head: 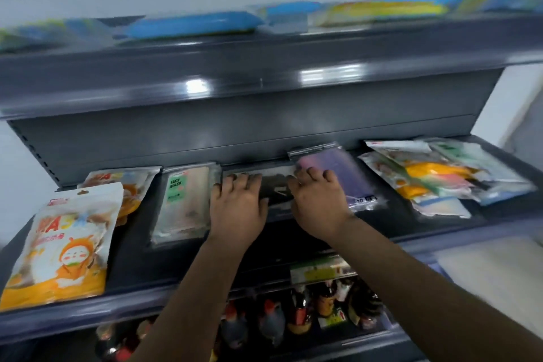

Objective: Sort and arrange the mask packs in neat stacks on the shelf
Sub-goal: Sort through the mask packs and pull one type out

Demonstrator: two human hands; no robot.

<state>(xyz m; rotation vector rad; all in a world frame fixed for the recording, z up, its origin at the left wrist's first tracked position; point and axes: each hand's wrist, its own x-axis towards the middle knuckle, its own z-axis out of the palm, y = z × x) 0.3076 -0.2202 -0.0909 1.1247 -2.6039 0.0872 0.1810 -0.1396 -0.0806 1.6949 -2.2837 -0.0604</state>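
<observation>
Both hands lie on a black mask pack in the middle of the grey shelf. My left hand presses its left side with fingers spread flat. My right hand rests on its right side, fingers reaching onto the purple mask pack beside it. Left of the hands lies a beige pack with a green "FACE MASK" label. Two orange cartoon mask packs sit at the far left. A loose heap of mixed mask packs covers the right end.
The upper shelf carries blue and yellow packs, blurred. Below, a lower shelf holds bottles with red caps. A white wall stands behind and to the right of the unit.
</observation>
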